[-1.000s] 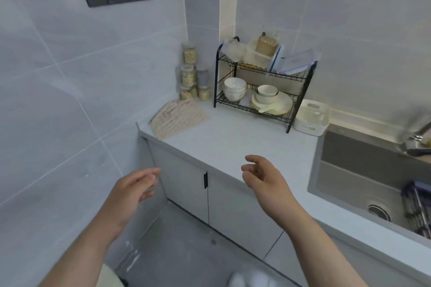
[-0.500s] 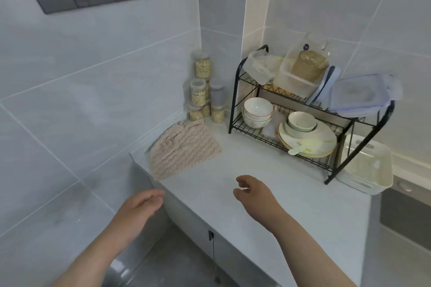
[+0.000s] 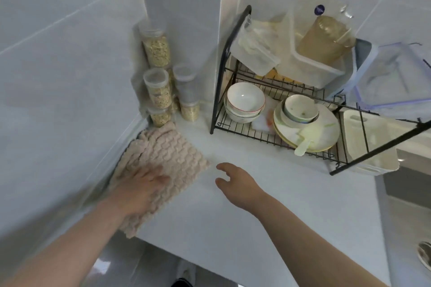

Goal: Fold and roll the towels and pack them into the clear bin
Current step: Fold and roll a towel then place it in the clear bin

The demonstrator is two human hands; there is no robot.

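towel (image 3: pixel 168 161) lies flat at the wall-side corner of the worktop (image 3: pixel 256 212), near edge overhanging the front lip a bit, jars (image 3: pixel 156 53) at its 12 o'clock, dish rack (image 3: pixel 268 133) at its 2 o'clock. left hand (image 3: pixel 137 191) rests palm-down on the near half, fingers (image 3: pixel 161 178) laid out fairly straight, pressing and not pinching. right hand (image 3: pixel 235 182) hovers just off the towel's 3 o'clock corner, fingers (image 3: pixel 224 166) loosely curled, holding nothing. looks like one beige piece with a thick wavy pile, can't tell if more are stacked under it. judgement: light, soft, no stiffness, will sag and drape when lifted. pile should grip the smooth worktop a little, so a drag may bunch it. not fragile, not slippery. best hold is two adjacent corners, pinch through the full thickness, lift and lay square mid-worktop at 4 o'clock where there's room. a centre grab would just crumple it. thick pile means a fat roll, so keep tension while rolling. clear bin (image 3: pixel 394 77) with a blue rim on the rack's top shelf, at 2 o'clock from the towel, looks like the target. folding not started.
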